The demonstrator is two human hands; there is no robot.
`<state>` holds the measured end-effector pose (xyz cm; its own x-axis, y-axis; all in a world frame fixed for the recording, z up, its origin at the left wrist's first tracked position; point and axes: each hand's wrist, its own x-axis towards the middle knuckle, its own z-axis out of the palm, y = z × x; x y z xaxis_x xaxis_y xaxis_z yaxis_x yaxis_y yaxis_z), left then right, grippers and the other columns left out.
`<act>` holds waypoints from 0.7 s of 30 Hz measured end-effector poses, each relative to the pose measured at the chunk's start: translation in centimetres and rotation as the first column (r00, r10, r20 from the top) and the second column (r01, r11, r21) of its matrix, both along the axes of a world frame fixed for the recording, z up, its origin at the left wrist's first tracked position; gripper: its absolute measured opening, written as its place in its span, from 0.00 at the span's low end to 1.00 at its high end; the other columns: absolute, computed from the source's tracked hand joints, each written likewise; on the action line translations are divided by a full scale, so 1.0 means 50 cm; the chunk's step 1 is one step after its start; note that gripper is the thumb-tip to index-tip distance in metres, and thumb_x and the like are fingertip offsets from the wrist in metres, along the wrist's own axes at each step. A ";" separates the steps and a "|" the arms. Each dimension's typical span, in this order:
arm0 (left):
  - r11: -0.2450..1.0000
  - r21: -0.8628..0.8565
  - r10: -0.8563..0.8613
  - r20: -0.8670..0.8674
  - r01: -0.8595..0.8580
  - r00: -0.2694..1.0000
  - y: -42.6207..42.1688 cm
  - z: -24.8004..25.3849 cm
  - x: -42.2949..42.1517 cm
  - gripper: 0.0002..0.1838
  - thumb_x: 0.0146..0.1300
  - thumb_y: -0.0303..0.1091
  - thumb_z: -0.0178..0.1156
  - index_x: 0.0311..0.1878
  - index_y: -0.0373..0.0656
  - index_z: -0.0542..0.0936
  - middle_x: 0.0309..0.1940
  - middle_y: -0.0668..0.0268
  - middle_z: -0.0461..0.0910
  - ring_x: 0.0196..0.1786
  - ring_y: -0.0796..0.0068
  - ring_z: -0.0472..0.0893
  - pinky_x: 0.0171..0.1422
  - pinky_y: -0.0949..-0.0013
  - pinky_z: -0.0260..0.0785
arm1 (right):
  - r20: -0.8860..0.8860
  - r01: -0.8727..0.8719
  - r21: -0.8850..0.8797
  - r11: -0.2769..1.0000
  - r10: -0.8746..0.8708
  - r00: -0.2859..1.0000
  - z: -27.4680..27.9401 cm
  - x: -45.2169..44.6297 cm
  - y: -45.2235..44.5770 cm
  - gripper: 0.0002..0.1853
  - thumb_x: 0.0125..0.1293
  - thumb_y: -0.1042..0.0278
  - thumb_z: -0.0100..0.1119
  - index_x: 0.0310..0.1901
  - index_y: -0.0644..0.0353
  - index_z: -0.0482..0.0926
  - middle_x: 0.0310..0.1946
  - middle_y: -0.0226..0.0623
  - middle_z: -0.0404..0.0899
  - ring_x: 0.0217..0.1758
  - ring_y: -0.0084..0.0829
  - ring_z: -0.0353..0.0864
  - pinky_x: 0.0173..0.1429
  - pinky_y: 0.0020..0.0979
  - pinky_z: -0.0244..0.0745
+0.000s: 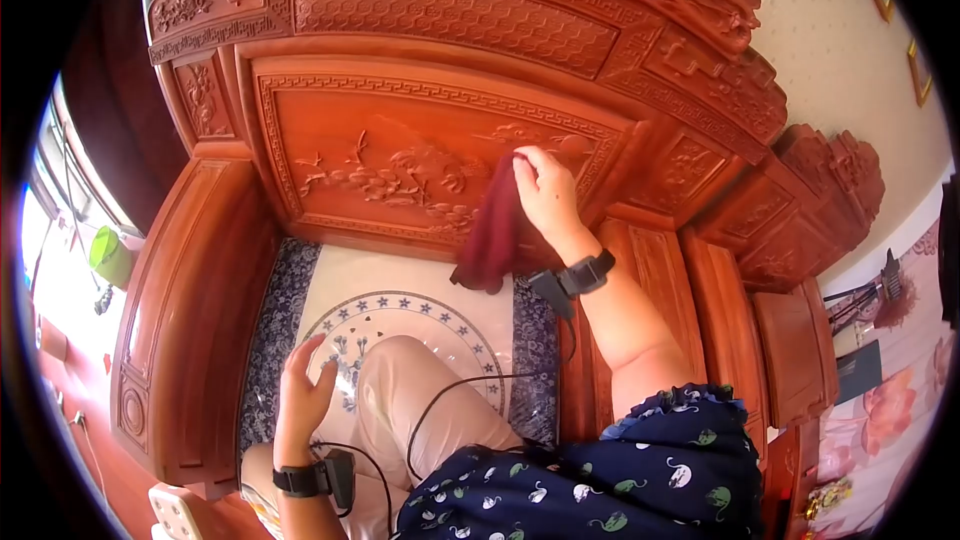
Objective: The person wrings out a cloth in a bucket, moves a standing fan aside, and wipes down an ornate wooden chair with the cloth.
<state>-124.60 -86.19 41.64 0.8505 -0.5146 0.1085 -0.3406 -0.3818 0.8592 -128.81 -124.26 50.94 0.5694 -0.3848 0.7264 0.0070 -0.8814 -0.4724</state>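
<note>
A dark red cloth (490, 230) hangs from my right hand (545, 195), whose fingers are closed on its upper end. Behind the cloth is the carved wooden backrest panel (370, 140) of a large seat; I cannot tell whether the cloth touches it. My left hand (304, 390) is raised beside my knee, holding nothing, with thumb and fingers apart. Below both hands lies the seat cushion (400, 275), cream with a blue floral border and a ring of stars. Each wrist wears a black strapped device with a cable.
The left wooden armrest (190, 310) rises beside the cushion. On the right, a wooden section (640, 300) adjoins it, with further carved furniture beyond. A green pot (110, 258) stands by the window at left. A black cable (440, 395) crosses my lap.
</note>
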 end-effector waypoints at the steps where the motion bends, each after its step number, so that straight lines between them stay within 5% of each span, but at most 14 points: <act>1: 0.999 0.012 -0.044 0.019 0.043 0.999 -0.017 0.011 0.007 0.20 0.55 0.27 0.58 0.53 0.36 0.74 0.50 0.49 0.75 0.55 0.54 0.73 0.60 0.63 0.64 | -0.035 -0.027 0.041 0.999 0.029 0.999 0.003 -0.011 0.020 0.06 0.61 0.69 0.53 0.36 0.61 0.77 0.33 0.46 0.79 0.37 0.46 0.79 0.41 0.38 0.74; 4: 0.987 -0.027 -0.161 0.024 0.161 0.987 -0.097 0.030 0.033 0.20 0.55 0.29 0.60 0.52 0.36 0.74 0.49 0.49 0.76 0.55 0.54 0.74 0.58 0.63 0.66 | -0.103 -0.243 0.058 0.968 0.247 0.963 0.021 -0.036 0.056 0.07 0.61 0.69 0.53 0.35 0.62 0.77 0.29 0.46 0.79 0.32 0.41 0.80 0.36 0.35 0.73; 6: 0.958 -0.106 -0.255 0.095 0.265 0.962 -0.174 0.043 0.050 0.22 0.55 0.30 0.60 0.55 0.36 0.72 0.50 0.51 0.76 0.56 0.55 0.74 0.57 0.63 0.67 | -0.100 -0.334 0.417 0.846 0.408 0.908 0.012 -0.046 0.086 0.08 0.62 0.68 0.53 0.37 0.63 0.77 0.27 0.38 0.79 0.29 0.28 0.78 0.34 0.29 0.71; 8: 0.927 -0.171 -0.299 0.207 0.335 0.931 -0.253 0.093 0.041 0.25 0.55 0.30 0.61 0.58 0.37 0.69 0.51 0.53 0.75 0.55 0.58 0.74 0.57 0.62 0.67 | -0.021 -0.468 0.581 0.665 0.588 0.809 0.012 -0.048 0.111 0.08 0.64 0.69 0.52 0.38 0.64 0.77 0.26 0.30 0.77 0.30 0.18 0.72 0.33 0.25 0.70; 10: 0.852 -0.263 -0.410 0.205 0.453 0.889 -0.314 0.110 0.035 0.26 0.56 0.29 0.61 0.59 0.37 0.67 0.51 0.56 0.75 0.55 0.63 0.75 0.57 0.61 0.67 | 0.013 -0.471 0.741 0.478 0.691 0.723 0.015 -0.055 0.119 0.07 0.67 0.70 0.50 0.41 0.62 0.76 0.32 0.25 0.76 0.38 0.15 0.71 0.46 0.21 0.69; 11: 0.782 -0.423 -0.476 0.071 0.459 0.877 -0.344 0.101 0.032 0.22 0.56 0.28 0.61 0.55 0.36 0.70 0.45 0.59 0.77 0.50 0.69 0.76 0.55 0.64 0.69 | 0.058 -0.467 0.768 0.439 0.678 0.733 0.014 -0.056 0.118 0.07 0.67 0.70 0.49 0.41 0.62 0.76 0.33 0.25 0.76 0.39 0.15 0.72 0.46 0.21 0.69; 12: 0.781 -0.418 -0.480 0.072 0.463 0.874 -0.353 0.103 0.031 0.22 0.56 0.28 0.61 0.55 0.36 0.70 0.45 0.59 0.77 0.50 0.69 0.76 0.55 0.64 0.69 | 0.101 -0.462 0.793 0.397 0.663 0.742 0.016 -0.059 0.116 0.08 0.67 0.70 0.48 0.41 0.62 0.76 0.34 0.25 0.77 0.39 0.15 0.73 0.47 0.21 0.69; 14: 0.821 -0.434 -0.501 -0.235 0.371 0.833 -0.366 0.104 0.030 0.18 0.57 0.28 0.61 0.50 0.35 0.73 0.39 0.62 0.79 0.44 0.73 0.78 0.51 0.67 0.70 | 0.246 -0.471 0.847 0.246 0.603 0.759 0.000 -0.064 0.095 0.09 0.68 0.70 0.48 0.43 0.62 0.76 0.36 0.26 0.77 0.41 0.16 0.74 0.47 0.21 0.70; 19: 0.789 -0.233 -0.613 -0.251 0.568 0.749 -0.394 0.067 0.025 0.18 0.61 0.38 0.60 0.47 0.34 0.75 0.36 0.61 0.81 0.39 0.77 0.78 0.46 0.72 0.70 | 0.415 -0.398 0.907 -0.138 0.457 0.787 -0.040 -0.088 0.062 0.10 0.68 0.69 0.48 0.47 0.61 0.74 0.41 0.32 0.78 0.44 0.24 0.77 0.49 0.26 0.72; 21: 0.815 -0.229 -0.579 -0.326 0.532 0.747 -0.400 0.068 0.026 0.18 0.60 0.38 0.60 0.47 0.34 0.76 0.36 0.63 0.81 0.39 0.78 0.78 0.46 0.73 0.70 | 0.434 -0.402 0.900 -0.168 0.443 0.785 -0.056 -0.097 0.042 0.10 0.68 0.69 0.47 0.47 0.61 0.74 0.42 0.33 0.78 0.45 0.25 0.77 0.50 0.27 0.72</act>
